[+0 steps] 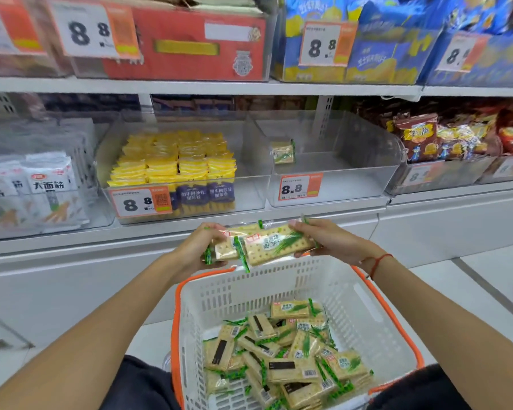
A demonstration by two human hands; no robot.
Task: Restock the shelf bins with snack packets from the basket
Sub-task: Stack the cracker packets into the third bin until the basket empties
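Note:
Between my two hands, above the far rim of the basket, is a small stack of cracker packets (264, 245) in clear wrappers with green ends. My left hand (202, 247) grips its left end and my right hand (317, 238) grips its right end. The white basket with an orange rim (365, 303) sits below, with several more such packets (285, 356) in its bottom. On the shelf behind, a clear bin (332, 161) holds a single cracker packet (283, 152), standing at its back left.
A clear bin of yellow packets (175, 164) stands left of the near-bare bin, with white packets (42, 190) further left. Red snack bags (444, 137) fill the bins at right. An upper shelf carries boxes and price tags. The shelf's white front ledge (101, 241) runs below the bins.

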